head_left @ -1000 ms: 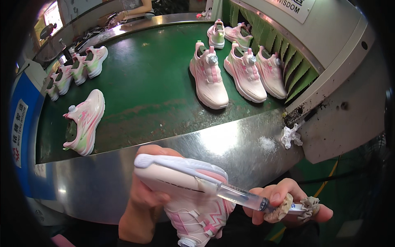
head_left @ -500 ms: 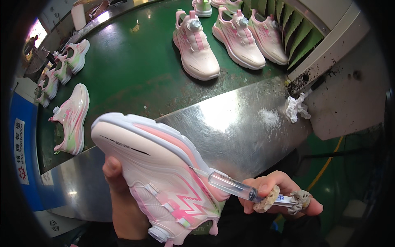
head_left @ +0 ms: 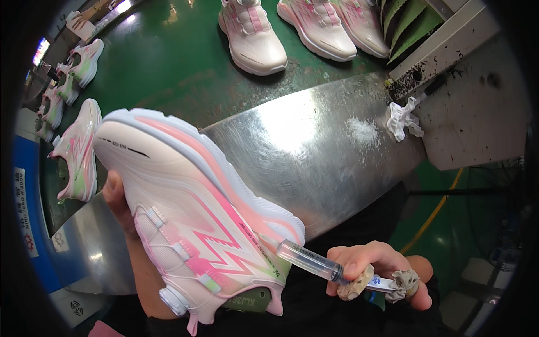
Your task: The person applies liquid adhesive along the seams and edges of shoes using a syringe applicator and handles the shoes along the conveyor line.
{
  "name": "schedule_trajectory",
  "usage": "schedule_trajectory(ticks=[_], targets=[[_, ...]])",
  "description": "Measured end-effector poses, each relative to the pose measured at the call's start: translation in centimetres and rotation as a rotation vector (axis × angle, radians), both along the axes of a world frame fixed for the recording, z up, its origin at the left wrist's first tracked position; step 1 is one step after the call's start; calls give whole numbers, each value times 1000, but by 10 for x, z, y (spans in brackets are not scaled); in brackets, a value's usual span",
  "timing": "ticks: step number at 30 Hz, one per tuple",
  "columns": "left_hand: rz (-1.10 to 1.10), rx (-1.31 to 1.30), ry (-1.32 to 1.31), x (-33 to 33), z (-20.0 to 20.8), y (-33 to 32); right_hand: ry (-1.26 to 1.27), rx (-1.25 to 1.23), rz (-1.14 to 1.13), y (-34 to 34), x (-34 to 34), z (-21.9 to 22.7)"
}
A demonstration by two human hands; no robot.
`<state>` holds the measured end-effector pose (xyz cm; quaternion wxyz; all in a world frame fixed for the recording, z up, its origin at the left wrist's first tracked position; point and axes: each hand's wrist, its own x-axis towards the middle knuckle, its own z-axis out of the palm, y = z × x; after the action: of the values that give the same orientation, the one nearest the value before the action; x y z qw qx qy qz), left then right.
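A pink and white sneaker (head_left: 185, 202) with a dial lacing knob is tilted on its side, its toe toward the upper left. My left hand (head_left: 120, 199) grips it from behind and below; most of its fingers are hidden by the shoe. Between the fingers of my right hand (head_left: 373, 264) is a clear syringe (head_left: 309, 262), with lumpy padding wrapped around its flange and plunger end. The syringe's thin tip meets the seam between the upper and the pink midsole, toward the heel. A dark green insert shows in the shoe's opening.
A steel ledge (head_left: 331, 129) borders a green conveyor belt (head_left: 163, 73). Several similar sneakers stand on the belt, at the back (head_left: 252, 39) and along the left (head_left: 78, 151). Crumpled white tissue (head_left: 401, 121) lies at the right, near a machine opening with green flaps (head_left: 412, 28).
The sneaker has shifted left and up in view, turning more of its side toward me. The syringe tip is now farther along the seam, closer to the heel.
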<state>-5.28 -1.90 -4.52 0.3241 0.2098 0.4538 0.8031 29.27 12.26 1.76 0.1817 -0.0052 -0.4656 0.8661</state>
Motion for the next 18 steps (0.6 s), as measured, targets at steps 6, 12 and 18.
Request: schedule_trajectory(ticks=[6, 12, 18], targets=[[-30, 88, -280, 12, 5, 13, -31, -6, -46, -11, 11, -2], [12, 31, -74, 8, 9, 13, -38, -50, -76, -18, 25, -5], [16, -7, -15, 8, 2, 19, -22, -27, -80, -15, 34, -24]])
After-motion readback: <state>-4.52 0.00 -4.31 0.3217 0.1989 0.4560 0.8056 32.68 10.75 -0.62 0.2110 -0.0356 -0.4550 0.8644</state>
